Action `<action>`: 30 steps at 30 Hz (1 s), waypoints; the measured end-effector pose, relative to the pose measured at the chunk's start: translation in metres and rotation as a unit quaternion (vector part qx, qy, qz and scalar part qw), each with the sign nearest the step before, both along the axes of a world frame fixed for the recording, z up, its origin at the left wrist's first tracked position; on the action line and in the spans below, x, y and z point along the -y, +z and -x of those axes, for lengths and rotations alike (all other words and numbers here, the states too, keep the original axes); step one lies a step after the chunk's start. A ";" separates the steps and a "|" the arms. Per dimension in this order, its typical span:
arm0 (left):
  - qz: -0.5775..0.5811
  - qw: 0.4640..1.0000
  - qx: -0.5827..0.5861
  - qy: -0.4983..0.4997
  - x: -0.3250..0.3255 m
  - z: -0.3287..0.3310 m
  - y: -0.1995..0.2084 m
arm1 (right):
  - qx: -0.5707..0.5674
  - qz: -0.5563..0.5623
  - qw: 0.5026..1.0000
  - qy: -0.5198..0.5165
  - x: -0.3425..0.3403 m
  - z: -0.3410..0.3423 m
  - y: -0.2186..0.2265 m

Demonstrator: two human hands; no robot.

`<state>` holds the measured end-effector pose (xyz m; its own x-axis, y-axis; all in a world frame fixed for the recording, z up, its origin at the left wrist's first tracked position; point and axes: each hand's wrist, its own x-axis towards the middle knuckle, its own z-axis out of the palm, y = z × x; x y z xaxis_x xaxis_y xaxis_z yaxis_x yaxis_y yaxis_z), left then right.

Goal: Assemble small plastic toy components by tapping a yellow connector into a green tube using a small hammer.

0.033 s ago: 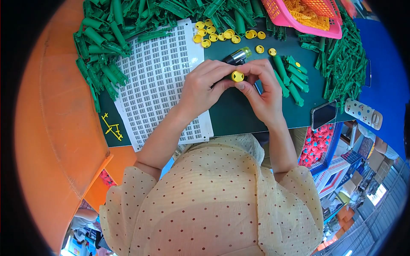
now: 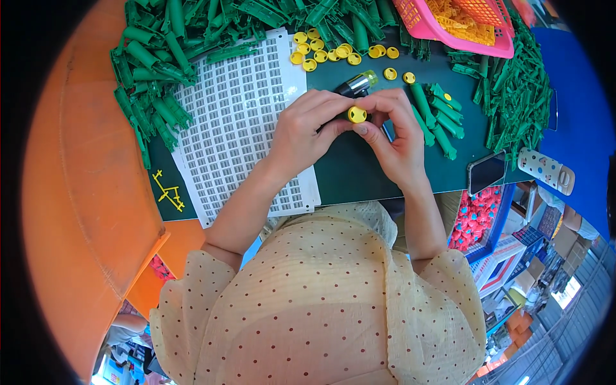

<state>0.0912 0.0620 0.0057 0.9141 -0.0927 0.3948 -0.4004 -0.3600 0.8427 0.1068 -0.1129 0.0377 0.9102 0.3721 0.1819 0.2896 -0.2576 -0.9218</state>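
Note:
Between the fingertips of both hands is a small yellow round cap [image 2: 357,114] with cut-out holes, its face turned up. A dark edge shows just behind it, but what it belongs to is hidden by the fingers. My left hand [image 2: 307,128] pinches the cap from the left. My right hand [image 2: 396,135] closes on it from the right, thumb just below the cap. Right behind the hands lies a tool with a black and silver body and a clear yellow end [image 2: 368,78]. Several loose yellow caps [image 2: 319,56] lie farther back on the dark green table [image 2: 359,168].
Green half-tube parts [image 2: 160,58] are heaped at the back left, more green parts [image 2: 520,96] at the right. Several green tubes [image 2: 443,115] lie beside my right hand. Also here are sticker sheets [image 2: 231,128], a pink basket [image 2: 443,38], a phone [image 2: 486,173] and a yellow sprue [image 2: 168,191].

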 end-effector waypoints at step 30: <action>-0.016 0.999 -0.041 -0.024 0.000 0.002 0.001 | -0.068 0.157 0.984 -0.051 0.054 0.063 0.041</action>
